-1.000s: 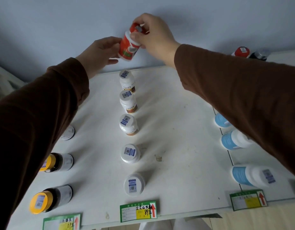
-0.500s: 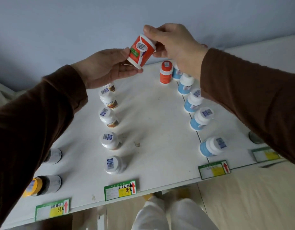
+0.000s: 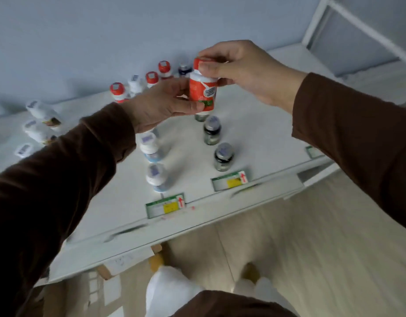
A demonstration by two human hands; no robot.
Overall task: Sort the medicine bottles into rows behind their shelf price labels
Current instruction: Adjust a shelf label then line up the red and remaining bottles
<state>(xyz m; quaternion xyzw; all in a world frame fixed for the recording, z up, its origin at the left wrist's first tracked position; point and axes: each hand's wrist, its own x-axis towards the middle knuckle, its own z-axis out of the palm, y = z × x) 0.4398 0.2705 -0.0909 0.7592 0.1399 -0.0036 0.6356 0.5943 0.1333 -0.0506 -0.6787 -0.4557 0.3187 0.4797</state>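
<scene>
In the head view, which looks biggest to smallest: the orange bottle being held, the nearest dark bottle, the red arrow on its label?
1. Orange bottle, though nearer the camera.
2. Dark bottle.
3. Red arrow.

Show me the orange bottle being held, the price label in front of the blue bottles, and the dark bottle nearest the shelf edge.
orange bottle (image 3: 203,91), head view, on its label.
price label (image 3: 165,205), head view, on its yellow patch.
dark bottle (image 3: 223,157), head view, on its body below the cap.
</scene>
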